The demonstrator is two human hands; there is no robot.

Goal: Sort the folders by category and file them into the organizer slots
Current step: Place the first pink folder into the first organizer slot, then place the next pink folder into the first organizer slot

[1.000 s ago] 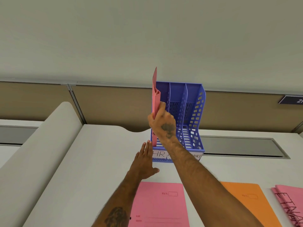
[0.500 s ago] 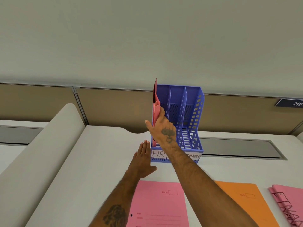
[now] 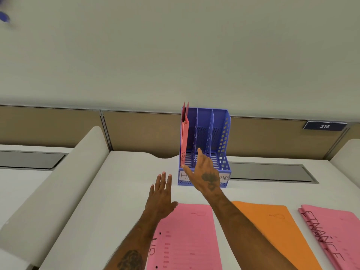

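Half a second ago our right hand (image 3: pixel 204 172) pinched the red-pink folder (image 3: pixel 184 137) by its near edge. Now it has let go and dropped lower, with fingers straight and spread, gripping nothing, in front of the blue three-slot organizer (image 3: pixel 224 133). Our left hand (image 3: pixel 160 201) is as it was: flat, fingers loosely together and holding nothing, it hovers over the white desk (image 3: pixel 120 191) just left of the organizer's foot.

The organizer stands at the back of the desk against the tan partition (image 3: pixel 140 131). Its leftmost slot holds the red-pink folder, upright against the left wall, its top corners poking above the rim and "HR" written near its lower end. The middle and right slots show only their slatted floors. On the white label strip (image 3: pixel 184 175) along the front we read "H" at the left and "ANCE" at the right; our hand hides the rest.

Nearer us three lots lie flat on the desk. A pink folder marked "HR" (image 3: pixel 187 236) lies partly beneath our left forearm. An orange folder (image 3: pixel 272 227) lies right of our right arm. Stacked pink folders marked "FINANCE" (image 3: pixel 335 230) run off the right edge of view. Bare desk lies between these and the organizer, and it widens leftward up to the rounded divider (image 3: pixel 58 182).
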